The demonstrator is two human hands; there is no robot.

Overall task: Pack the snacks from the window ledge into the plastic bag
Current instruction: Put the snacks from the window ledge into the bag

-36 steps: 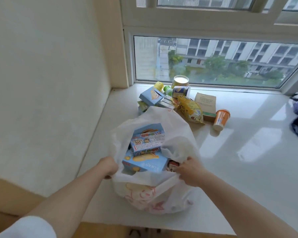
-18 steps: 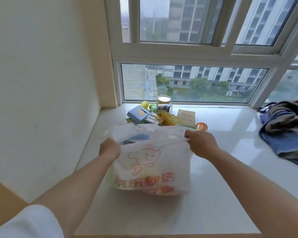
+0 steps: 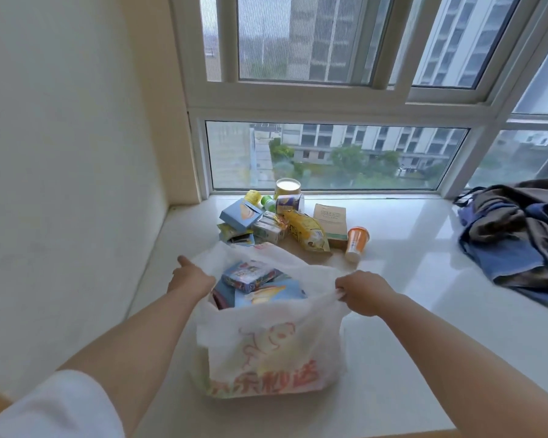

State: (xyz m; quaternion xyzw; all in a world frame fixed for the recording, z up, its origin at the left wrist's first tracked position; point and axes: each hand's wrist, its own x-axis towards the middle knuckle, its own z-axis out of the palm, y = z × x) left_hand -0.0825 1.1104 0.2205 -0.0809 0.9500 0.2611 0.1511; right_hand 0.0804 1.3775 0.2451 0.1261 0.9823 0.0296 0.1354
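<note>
The plastic bag (image 3: pixel 266 349) stands up on the white window ledge (image 3: pixel 424 311), close to the person, with its mouth open to the top. The left hand (image 3: pixel 192 278) is closed on the left edge of the mouth and the right hand (image 3: pixel 361 292) is pinched tight on the right edge, and they pull the mouth wide from side to side. Inside lie a small bright box (image 3: pixel 250 276) and a blue box with a yellow picture (image 3: pixel 272 295). Behind the bag, near the glass, sits a pile of snacks: a blue box (image 3: pixel 239 214), a yellow packet (image 3: pixel 306 232), a round tin (image 3: pixel 288 188), a brown box (image 3: pixel 331 221) and an orange cup (image 3: pixel 356 243) lying tipped over. Nothing lies between the pile and the bag. Well off to the right is a heap of clothes (image 3: pixel 519 235). The bag has a red cartoon drawing and big red Chinese writing; I cannot read the whole of it.
</note>
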